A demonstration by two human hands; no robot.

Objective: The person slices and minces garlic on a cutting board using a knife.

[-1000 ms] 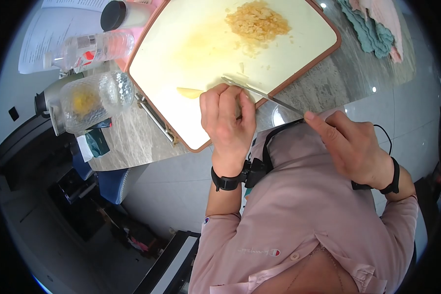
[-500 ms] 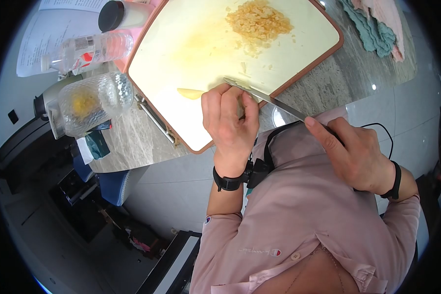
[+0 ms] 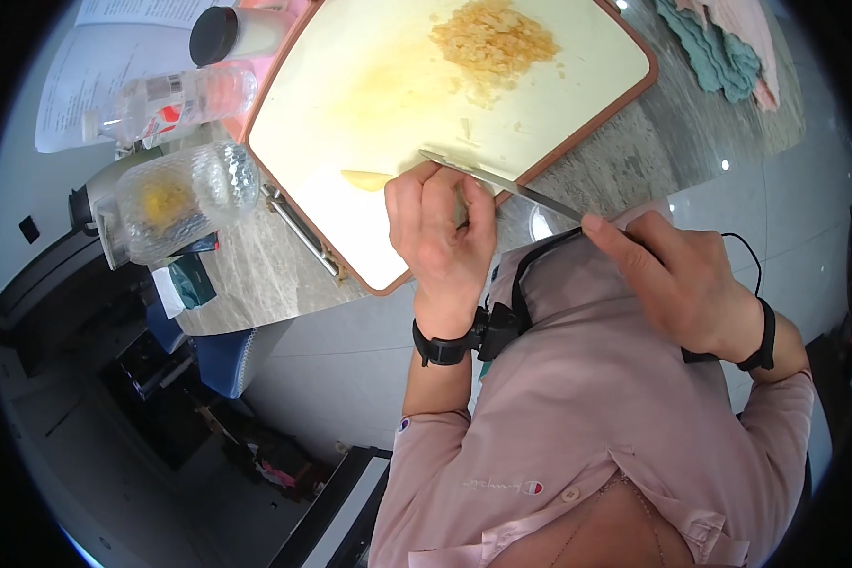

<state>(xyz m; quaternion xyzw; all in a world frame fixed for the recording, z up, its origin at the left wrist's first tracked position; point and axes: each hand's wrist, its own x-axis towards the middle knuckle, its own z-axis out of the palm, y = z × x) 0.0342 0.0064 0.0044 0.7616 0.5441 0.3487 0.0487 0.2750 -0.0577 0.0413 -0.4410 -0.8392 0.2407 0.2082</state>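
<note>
My left hand (image 3: 439, 220) is closed with bent fingers over the near part of a cutting board (image 3: 374, 256); what the fingertips press on is mostly hidden. Against those fingers lies the blade of a knife (image 3: 525, 193), its tip pointing up and left. My right hand (image 3: 686, 275) grips the knife's handle, off the board's near edge, with the index finger stretched along toward the blade. Beside my left knuckles is a pale yellow wedge of food (image 3: 365, 180). A heap of chopped yellowish pieces (image 3: 494, 45) covers the board's far part, and a few slivers lie near the blade.
Left of the board are a clear plastic bottle (image 3: 175, 99), a textured clear container (image 3: 185, 199) with something yellow inside, a black-lidded jar (image 3: 241, 36) and printed pages (image 3: 71, 85). Green and pink cloths (image 3: 719, 52) lie on the stone tabletop (image 3: 606, 142) at right.
The knife blade has slid slightly to the left past my left fingers, and my right hand has moved a little with it. My left hand has barely shifted.
</note>
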